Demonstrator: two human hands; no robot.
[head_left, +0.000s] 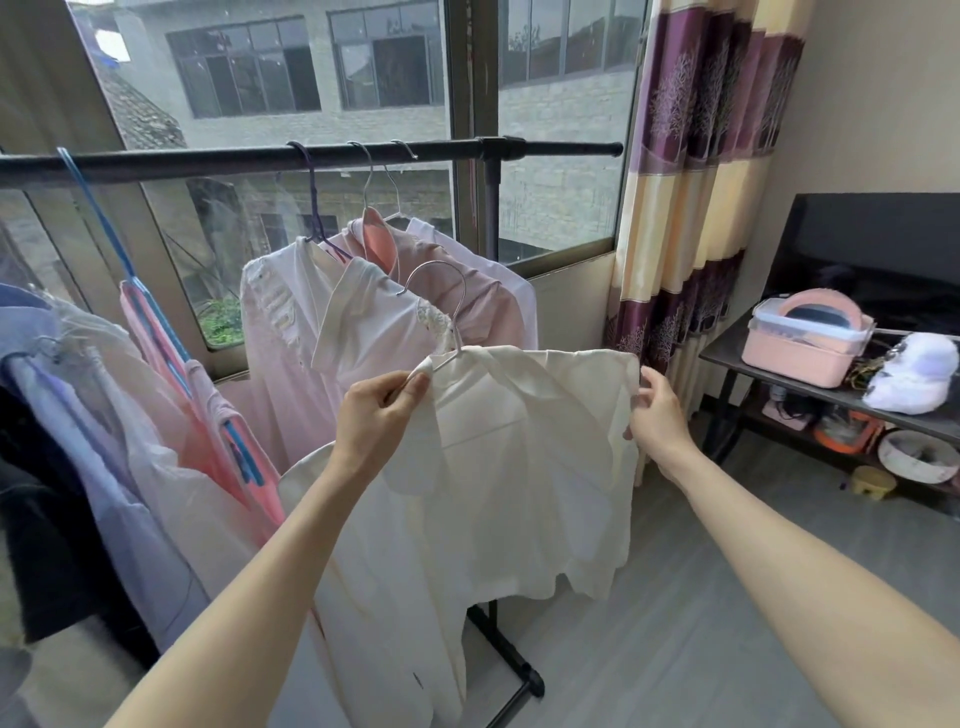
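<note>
A cream-white shirt (524, 467) hangs on a thin metal hanger (441, 301) that I hold up in front of the clothes rack. My left hand (379, 410) pinches the shirt's left shoulder and the hanger's end. At the shirt's right shoulder edge, my right hand (657, 410) grips the cloth. The hanger's hook is free in the air, below the black rail (234, 161) and not hooked on it.
Several garments hang on the rail: white and pink tops (363, 270) at centre, pink and lilac ones (156, 395) at left. The window is behind, a striped curtain (691, 208) at right. A dark shelf table (737, 353) carries a pink box (805, 343) and a white plush item (914, 374).
</note>
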